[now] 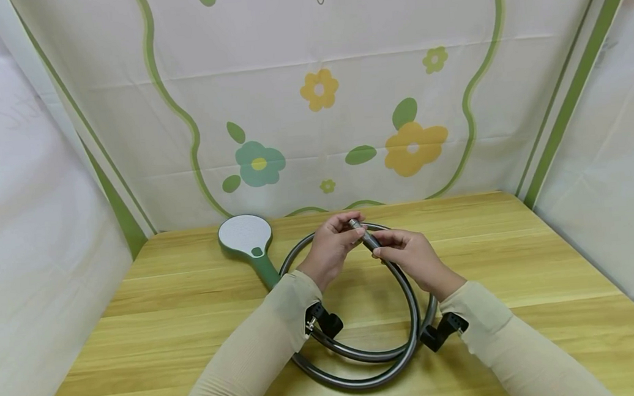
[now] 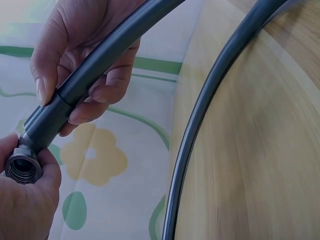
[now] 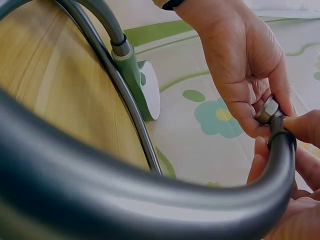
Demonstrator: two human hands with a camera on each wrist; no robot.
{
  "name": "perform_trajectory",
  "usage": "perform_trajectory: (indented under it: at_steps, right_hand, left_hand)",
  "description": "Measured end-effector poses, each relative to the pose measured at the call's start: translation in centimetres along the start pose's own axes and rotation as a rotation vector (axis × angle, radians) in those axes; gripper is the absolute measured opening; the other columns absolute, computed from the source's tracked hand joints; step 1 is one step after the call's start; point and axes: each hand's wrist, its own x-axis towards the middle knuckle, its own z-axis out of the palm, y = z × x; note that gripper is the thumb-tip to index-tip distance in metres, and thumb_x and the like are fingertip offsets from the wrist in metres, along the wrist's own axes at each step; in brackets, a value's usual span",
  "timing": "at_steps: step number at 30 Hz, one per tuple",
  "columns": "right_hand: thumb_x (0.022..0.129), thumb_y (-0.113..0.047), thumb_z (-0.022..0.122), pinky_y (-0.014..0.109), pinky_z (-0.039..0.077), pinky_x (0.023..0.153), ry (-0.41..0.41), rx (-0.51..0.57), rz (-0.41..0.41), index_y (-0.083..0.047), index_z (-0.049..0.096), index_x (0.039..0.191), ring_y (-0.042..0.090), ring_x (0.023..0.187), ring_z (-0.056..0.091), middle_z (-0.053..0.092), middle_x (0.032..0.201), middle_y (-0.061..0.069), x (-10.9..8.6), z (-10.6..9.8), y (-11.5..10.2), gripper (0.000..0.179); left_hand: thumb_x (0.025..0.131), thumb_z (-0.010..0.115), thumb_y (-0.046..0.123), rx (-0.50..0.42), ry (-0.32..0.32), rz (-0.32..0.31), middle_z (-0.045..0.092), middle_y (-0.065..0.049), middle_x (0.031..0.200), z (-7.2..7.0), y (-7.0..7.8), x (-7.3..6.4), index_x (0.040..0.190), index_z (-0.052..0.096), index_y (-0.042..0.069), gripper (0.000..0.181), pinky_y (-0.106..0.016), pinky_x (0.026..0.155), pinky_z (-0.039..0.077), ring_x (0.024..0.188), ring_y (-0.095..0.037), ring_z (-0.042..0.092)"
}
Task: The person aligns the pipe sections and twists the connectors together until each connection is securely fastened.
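A dark grey shower hose (image 1: 413,314) lies in loops on the wooden table, its free end lifted between both hands. The left hand (image 1: 329,252) pinches the metal nut (image 2: 22,165) at that end between thumb and fingers; the threaded opening shows in the left wrist view. Just behind the nut, the right hand (image 1: 412,259) grips the hose at its dark end sleeve (image 2: 47,120). To the left lies a green shower head (image 1: 267,272) with a white spray face (image 1: 244,232) turned up. In the right wrist view its handle (image 3: 127,70) is joined to the hose's other end.
The wooden table (image 1: 520,257) spreads out around the loops. White fabric with printed flowers (image 1: 317,90) hangs behind it, and plain white fabric (image 1: 34,181) stands at either side. A small black camera mount (image 1: 325,321) sits at each wrist, close over the hose.
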Motion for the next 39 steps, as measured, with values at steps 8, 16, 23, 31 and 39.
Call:
perform_trajectory:
  at_steps: [8, 16, 23, 31, 39]
  right_hand:
    - [0.092, -0.012, 0.065, 0.03, 0.055, 0.081, -0.036, 0.047, 0.019, 0.005, 0.06, 0.125, 0.022, 0.095, 0.065, 0.067, 0.107, 0.012, 0.05, -0.3, 0.14, 0.038]
    - [0.092, -0.011, 0.064, 0.032, 0.055, 0.082, -0.05, 0.072, 0.062, 0.005, 0.059, 0.127, 0.017, 0.095, 0.065, 0.07, 0.104, 0.002, -0.06, -0.42, -0.05, 0.038]
    - [0.094, -0.012, 0.063, 0.031, 0.055, 0.079, -0.085, 0.117, 0.062, 0.009, 0.054, 0.129, 0.016, 0.096, 0.065, 0.069, 0.103, -0.002, -0.15, -0.64, -0.08, 0.042]
    - [0.094, -0.015, 0.064, 0.034, 0.054, 0.083, -0.098, 0.1, 0.076, 0.008, 0.051, 0.131, 0.016, 0.096, 0.064, 0.066, 0.105, 0.001, -0.19, -0.95, -0.07, 0.046]
    - [0.092, -0.02, 0.067, 0.029, 0.051, 0.084, -0.05, -0.066, 0.064, -0.001, 0.048, 0.138, 0.02, 0.106, 0.06, 0.057, 0.122, 0.015, -0.27, -0.83, -0.02, 0.053]
  left_hand:
    - [0.092, 0.056, -0.009, -0.008, -0.02, 0.004, 0.047, -0.022, 0.136, -0.02, -0.05, -0.02, 0.13, 0.054, -0.003, 0.038, -0.028, 0.091, 0.049, 0.118, -0.031, 0.052]
    - [0.093, 0.056, -0.008, -0.003, -0.033, 0.002, 0.047, -0.022, 0.136, -0.12, -0.16, 0.0, 0.131, 0.054, -0.002, 0.039, -0.03, 0.093, 0.049, 0.12, -0.032, 0.051]
    - [0.092, 0.057, -0.007, 0.006, -0.031, 0.01, 0.051, -0.019, 0.133, -0.07, -0.12, 0.03, 0.129, 0.055, -0.002, 0.037, -0.031, 0.094, 0.048, 0.115, -0.029, 0.053]
    - [0.092, 0.057, -0.008, 0.003, -0.017, 0.012, 0.052, -0.019, 0.132, 0.13, -0.03, 0.07, 0.128, 0.055, -0.003, 0.037, -0.031, 0.093, 0.049, 0.102, -0.016, 0.056]
    - [0.091, 0.059, -0.007, -0.007, 0.014, 0.014, 0.058, -0.01, 0.121, 0.22, 0.1, 0.08, 0.125, 0.057, -0.002, 0.035, -0.033, 0.094, 0.049, 0.104, -0.018, 0.057]
